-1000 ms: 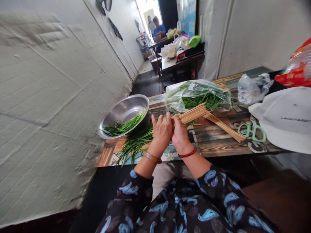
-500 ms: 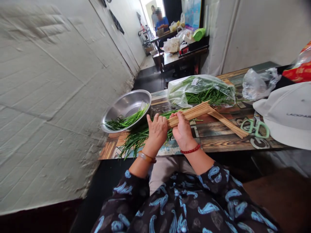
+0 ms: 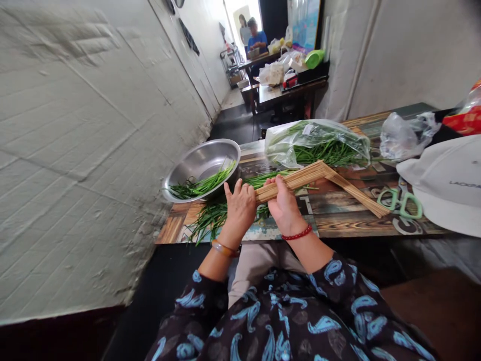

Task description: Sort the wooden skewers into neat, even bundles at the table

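A bundle of thin wooden sticks [image 3: 306, 175] is raised above the table, with my right hand [image 3: 283, 203] wrapped round it. My left hand [image 3: 241, 208] is at the bundle's left end, its palm and fingers against the stick ends and its thumb and index finger raised. More sticks [image 3: 355, 193] slant from the bundle's far end down to the right. Long green stalks [image 3: 206, 218] lie on the table under and behind my hands. Left of them, a metal bowl [image 3: 188, 163] holds some green stalks [image 3: 214, 183].
Behind the sticks lies a clear plastic bag [image 3: 285, 143] of green stalks. Green-handled scissors [image 3: 409, 205], a white cap [image 3: 451, 185] and a crumpled plastic bag [image 3: 402, 135] are on the right. A wall [image 3: 75, 150] borders the left. Two people are in the background.
The view has shifted slightly, so the table's things appear a little further right. Both hands stay at the stick bundle; my left hand's fingers look slightly more spread.
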`<action>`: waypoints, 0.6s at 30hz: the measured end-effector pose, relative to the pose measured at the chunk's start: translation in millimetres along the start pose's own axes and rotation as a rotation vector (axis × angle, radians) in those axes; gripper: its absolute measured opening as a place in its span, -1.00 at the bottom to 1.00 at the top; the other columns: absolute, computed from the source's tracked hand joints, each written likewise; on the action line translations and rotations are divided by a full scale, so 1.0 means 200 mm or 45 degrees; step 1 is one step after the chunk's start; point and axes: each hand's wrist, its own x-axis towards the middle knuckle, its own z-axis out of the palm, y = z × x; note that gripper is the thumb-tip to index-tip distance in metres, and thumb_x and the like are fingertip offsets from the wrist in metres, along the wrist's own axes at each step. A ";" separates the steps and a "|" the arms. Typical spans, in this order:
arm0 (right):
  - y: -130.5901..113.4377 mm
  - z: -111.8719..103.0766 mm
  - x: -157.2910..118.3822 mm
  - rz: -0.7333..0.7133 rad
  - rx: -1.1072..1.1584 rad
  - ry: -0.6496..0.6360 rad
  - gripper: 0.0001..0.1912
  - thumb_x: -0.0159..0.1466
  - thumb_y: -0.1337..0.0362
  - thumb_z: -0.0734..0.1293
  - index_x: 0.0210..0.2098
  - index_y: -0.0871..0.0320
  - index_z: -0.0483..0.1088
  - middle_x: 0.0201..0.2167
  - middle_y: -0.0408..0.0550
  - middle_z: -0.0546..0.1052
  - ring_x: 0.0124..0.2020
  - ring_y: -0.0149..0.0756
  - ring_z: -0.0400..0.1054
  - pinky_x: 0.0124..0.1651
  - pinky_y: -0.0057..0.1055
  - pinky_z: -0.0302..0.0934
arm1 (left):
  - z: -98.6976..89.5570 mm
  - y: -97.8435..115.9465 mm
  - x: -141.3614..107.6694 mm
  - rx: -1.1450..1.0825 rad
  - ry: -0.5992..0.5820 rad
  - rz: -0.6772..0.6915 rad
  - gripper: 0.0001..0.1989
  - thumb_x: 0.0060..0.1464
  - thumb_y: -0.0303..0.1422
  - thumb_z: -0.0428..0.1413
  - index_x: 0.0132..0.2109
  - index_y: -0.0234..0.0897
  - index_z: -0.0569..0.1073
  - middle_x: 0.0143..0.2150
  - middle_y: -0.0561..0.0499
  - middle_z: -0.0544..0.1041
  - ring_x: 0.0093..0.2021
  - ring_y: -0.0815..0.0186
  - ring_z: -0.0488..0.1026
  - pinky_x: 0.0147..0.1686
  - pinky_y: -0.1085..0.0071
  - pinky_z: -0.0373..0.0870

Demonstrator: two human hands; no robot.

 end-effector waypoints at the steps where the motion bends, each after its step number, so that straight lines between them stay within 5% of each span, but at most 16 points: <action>1: 0.02 0.00 -0.01 -0.010 -0.003 -0.002 -0.87 0.16 0.34 0.39 -0.41 0.14 0.33 -0.51 -0.30 0.44 -0.38 -0.50 0.41 -0.04 -0.45 0.33 | 0.01 0.01 0.01 0.017 0.002 0.001 -0.73 0.21 -0.50 -0.07 -0.02 -0.45 0.44 -0.01 -0.33 0.52 0.30 -0.09 0.22 0.31 -0.31 -0.17; 4: 0.07 0.01 -0.04 -0.015 -0.045 -0.031 -0.88 0.13 0.35 0.39 -0.42 0.13 0.33 -0.53 -0.30 0.46 -0.43 -0.49 0.38 -0.16 -0.48 0.32 | 0.02 0.04 0.05 0.032 -0.026 0.020 -0.77 0.24 -0.52 -0.12 -0.15 -0.42 0.43 -0.19 -0.25 0.54 0.07 -0.02 0.44 0.29 -0.24 -0.03; 8: 0.14 0.00 -0.07 0.018 -0.170 -0.066 -0.86 0.09 0.29 0.42 -0.46 0.14 0.35 -0.54 -0.26 0.50 -0.44 -0.44 0.39 -0.22 -0.45 0.31 | 0.06 0.04 0.04 -0.049 -0.149 -0.009 -0.75 0.29 -0.46 -0.15 -0.05 -0.41 0.39 -0.21 -0.20 0.55 -0.18 0.15 0.53 -0.05 0.23 0.42; 13: 0.13 -0.08 -0.09 0.041 -0.435 -0.297 -0.77 0.02 0.19 0.50 -0.41 0.13 0.43 -0.46 -0.24 0.55 -0.37 -0.41 0.41 -0.18 -0.46 0.32 | 0.11 -0.04 -0.04 -0.181 -0.250 -0.136 -0.71 0.23 -0.40 -0.04 0.08 -0.33 0.32 -0.15 -0.17 0.58 -0.19 0.16 0.56 -0.33 0.38 0.34; 15: 0.05 -0.10 -0.06 0.019 -0.536 -0.438 -0.70 0.07 0.07 0.48 -0.33 0.13 0.47 -0.37 -0.20 0.59 -0.29 -0.39 0.44 -0.11 -0.44 0.32 | 0.10 -0.08 -0.07 -0.213 -0.317 -0.180 -0.78 0.21 -0.40 -0.03 -0.01 -0.27 0.35 -0.20 -0.11 0.59 -0.20 0.16 0.56 -0.35 0.37 0.29; 18: -0.17 -0.09 0.04 -0.255 -0.486 -0.361 -0.52 0.18 -0.15 0.33 -0.12 0.08 0.47 -0.15 -0.17 0.60 -0.08 -0.38 0.46 0.04 -0.37 0.31 | 0.07 -0.13 -0.10 -0.231 -0.347 -0.198 -0.86 0.20 -0.38 -0.02 -0.10 -0.23 0.34 -0.22 -0.07 0.59 -0.21 0.17 0.55 -0.37 0.37 0.22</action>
